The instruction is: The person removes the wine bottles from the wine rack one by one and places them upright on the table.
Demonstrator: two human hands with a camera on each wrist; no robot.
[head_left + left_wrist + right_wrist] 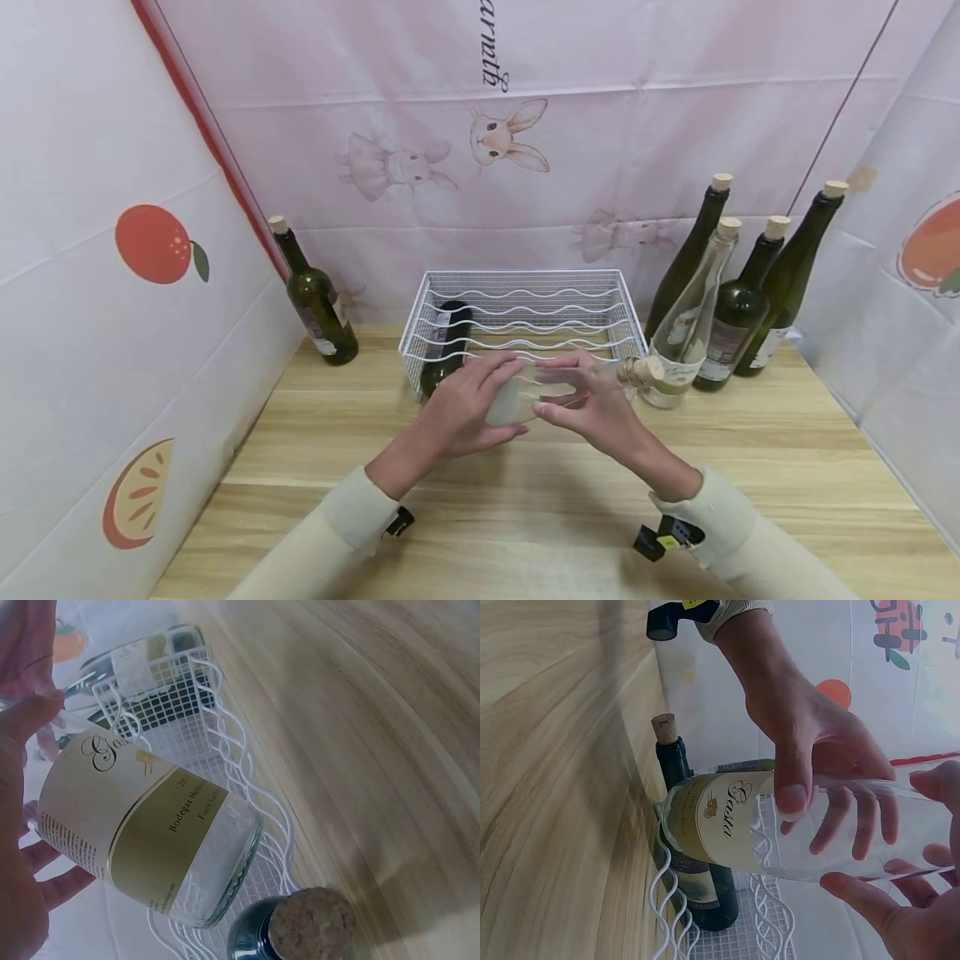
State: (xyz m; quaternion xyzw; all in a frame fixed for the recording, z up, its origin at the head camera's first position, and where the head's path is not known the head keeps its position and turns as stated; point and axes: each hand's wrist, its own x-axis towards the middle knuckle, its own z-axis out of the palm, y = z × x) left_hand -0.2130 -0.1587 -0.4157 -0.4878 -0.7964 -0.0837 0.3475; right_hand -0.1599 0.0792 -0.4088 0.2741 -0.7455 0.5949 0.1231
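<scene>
A clear glass wine bottle with a cream and olive label is held nearly level by both hands just in front of a white wire rack. My left hand grips it near its base, fingers on the far side and thumb on the near side. Around its upper body, my right hand holds it with thumb and fingers. Its corked neck points right in the head view. In the rack's left part lies a dark corked bottle, also visible in the left wrist view.
A dark green bottle stands alone at the back left. Several corked bottles stand at the right, including a clear bottle and a dark bottle. Printed cloth walls the wooden table at the back and sides.
</scene>
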